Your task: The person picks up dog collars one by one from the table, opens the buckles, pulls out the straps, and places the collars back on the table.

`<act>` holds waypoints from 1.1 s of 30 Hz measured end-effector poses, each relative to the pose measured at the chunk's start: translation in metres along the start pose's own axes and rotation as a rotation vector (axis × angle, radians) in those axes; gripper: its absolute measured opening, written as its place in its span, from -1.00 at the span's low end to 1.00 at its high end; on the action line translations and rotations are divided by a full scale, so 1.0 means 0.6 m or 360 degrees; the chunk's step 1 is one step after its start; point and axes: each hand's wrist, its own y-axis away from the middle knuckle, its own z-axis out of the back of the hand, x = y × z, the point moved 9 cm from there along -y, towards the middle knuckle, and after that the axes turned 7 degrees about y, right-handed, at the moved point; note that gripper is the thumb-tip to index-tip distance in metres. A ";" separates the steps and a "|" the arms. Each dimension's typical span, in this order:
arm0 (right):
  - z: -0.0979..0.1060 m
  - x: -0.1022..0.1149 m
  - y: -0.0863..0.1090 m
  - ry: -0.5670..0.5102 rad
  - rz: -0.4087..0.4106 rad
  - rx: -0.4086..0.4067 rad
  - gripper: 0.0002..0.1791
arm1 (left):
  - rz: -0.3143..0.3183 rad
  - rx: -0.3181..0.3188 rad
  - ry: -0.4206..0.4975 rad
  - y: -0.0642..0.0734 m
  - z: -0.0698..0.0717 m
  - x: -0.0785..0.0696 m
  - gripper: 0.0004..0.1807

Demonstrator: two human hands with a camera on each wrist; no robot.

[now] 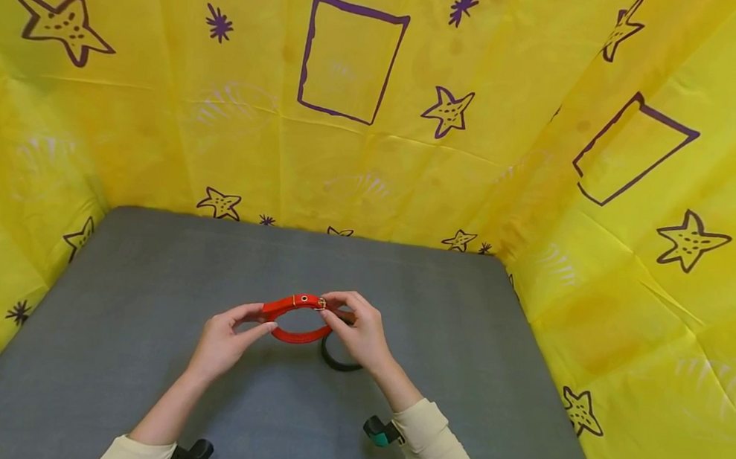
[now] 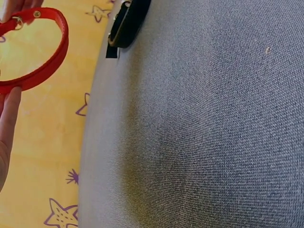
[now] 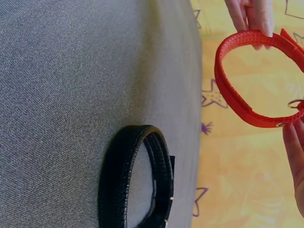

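Observation:
A red buckled collar, closed into a loop, is held up above the grey surface between both hands. My left hand pinches its left side between thumb and fingers. At the gold-coloured buckle, my right hand pinches the collar's right side. A metal eyelet shows on the band near the buckle. Behind and below the right hand, a black collar rests on the surface, also in a loop; neither hand touches it. In the head view the right hand partly hides it.
The grey cloth-covered surface spreads under both hands. Yellow fabric printed with purple stars and outlines hangs behind it and along the left and right sides. Dark devices sit at both cuffs, including a wrist device on the right.

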 end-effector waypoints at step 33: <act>0.012 0.055 0.001 0.0096 0.0084 -0.0061 -0.77 | -0.0041 0.0216 0.0132 -0.026 -0.024 -0.051 -0.53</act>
